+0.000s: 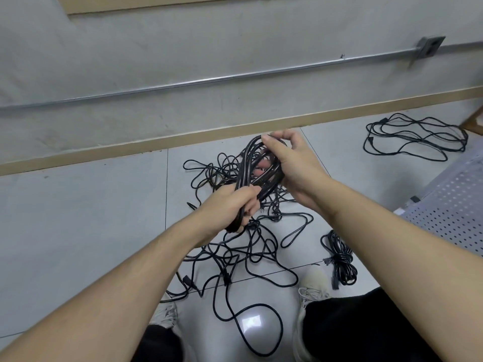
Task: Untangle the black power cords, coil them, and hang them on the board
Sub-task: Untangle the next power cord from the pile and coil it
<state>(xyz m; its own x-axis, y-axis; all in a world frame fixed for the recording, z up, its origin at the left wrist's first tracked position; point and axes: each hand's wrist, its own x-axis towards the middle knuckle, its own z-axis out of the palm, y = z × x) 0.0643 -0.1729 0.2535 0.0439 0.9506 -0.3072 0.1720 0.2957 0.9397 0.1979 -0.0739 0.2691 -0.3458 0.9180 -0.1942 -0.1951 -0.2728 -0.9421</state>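
Head view: the coil runs lengthwise from near-left to far-right between the 2 hands. Left hand clenches its lower end; right hand pinches its top, above the tangle on the floor.

Even, soft, fairly bright indoor light fills the scene, with only faint shadows under the cords. A square white glare patch shines on the glossy floor tiles near the feet. Wide-angle distortion bows the wall pipe and skirting. Focus is fair centrally; the near forearms look soft.
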